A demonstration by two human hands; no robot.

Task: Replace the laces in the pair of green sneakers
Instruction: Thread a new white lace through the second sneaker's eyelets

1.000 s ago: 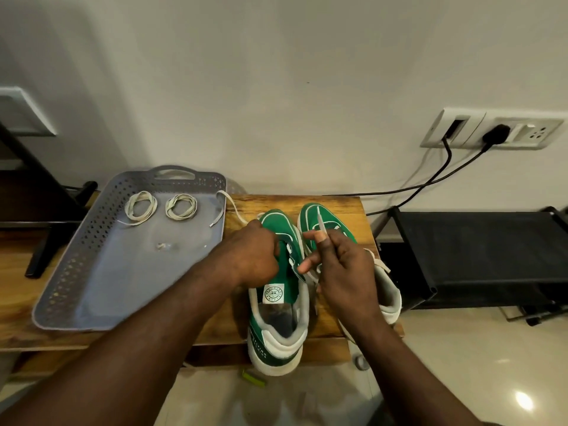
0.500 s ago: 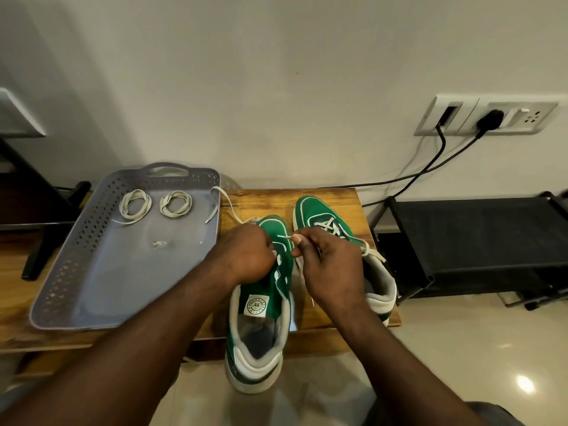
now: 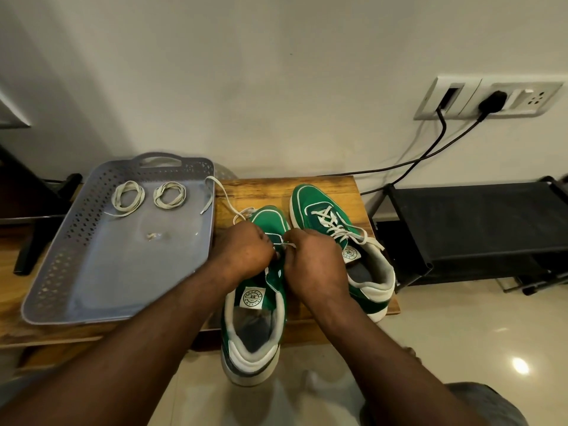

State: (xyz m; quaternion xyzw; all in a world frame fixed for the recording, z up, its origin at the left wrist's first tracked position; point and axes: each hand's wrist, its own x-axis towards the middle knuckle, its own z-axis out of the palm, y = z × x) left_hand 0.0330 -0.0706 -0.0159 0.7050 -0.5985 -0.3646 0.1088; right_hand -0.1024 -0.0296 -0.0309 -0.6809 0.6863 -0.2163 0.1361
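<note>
Head: both hands (image 3: 242, 253) (image 3: 313, 265) curled on lace (image 3: 284, 243)

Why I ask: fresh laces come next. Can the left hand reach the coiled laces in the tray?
Probably yes, once freed: the left hand pinches a lace on the sneaker, but the coiled laces lie uncovered in the open tray beside it.

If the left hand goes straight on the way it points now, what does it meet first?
Probably the right hand, almost against the left hand where both pinch the lace; beyond it, the laced sneaker. Depth is unclear.
</note>
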